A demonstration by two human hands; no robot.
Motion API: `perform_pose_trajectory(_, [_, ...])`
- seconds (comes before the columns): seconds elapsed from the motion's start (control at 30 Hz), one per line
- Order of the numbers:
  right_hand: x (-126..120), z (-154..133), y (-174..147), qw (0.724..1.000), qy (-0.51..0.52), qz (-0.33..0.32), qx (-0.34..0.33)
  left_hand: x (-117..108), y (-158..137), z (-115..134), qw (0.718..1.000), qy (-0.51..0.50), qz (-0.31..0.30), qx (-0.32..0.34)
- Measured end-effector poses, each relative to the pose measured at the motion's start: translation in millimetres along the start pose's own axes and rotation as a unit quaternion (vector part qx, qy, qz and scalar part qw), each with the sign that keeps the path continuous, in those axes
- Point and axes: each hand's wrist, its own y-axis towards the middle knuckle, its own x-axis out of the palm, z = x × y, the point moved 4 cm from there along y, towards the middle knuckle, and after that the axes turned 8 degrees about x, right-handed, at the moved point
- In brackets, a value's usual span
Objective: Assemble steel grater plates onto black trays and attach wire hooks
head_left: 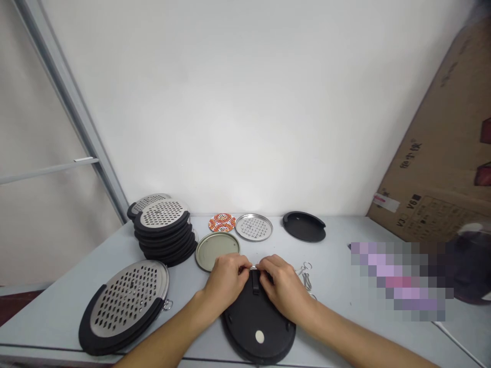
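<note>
A round black base [257, 317] lies on the table in front of me, with a pale oval spot near its lower edge and a short black strap [255, 282] at its far edge. My left hand [230, 271] and my right hand [282, 278] meet at that strap. Both pinch a small metal ring [253, 267] there, mostly hidden by the fingers. Beside my right hand lie loose metal rings and clips [307, 278]. Behind my left hand is a shallow greenish round tray [215, 250].
To the left stands a stack of round graters with black rims [163, 230]; another grater [126, 301] lies nearer. Along the wall are a patterned disc [221, 223], a metal grater plate [253, 227] and a black base [304, 226]. A cardboard box [433, 153] leans at right.
</note>
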Motion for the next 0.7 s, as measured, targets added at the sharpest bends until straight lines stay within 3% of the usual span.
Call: perform_pose_trajectory(0.7, [1.4, 1.5, 0.5, 1.0, 0.014, 0.013, 0.02, 4.5, -3.4, -2.6, 0.999, -0.024, 0.025, -0.034])
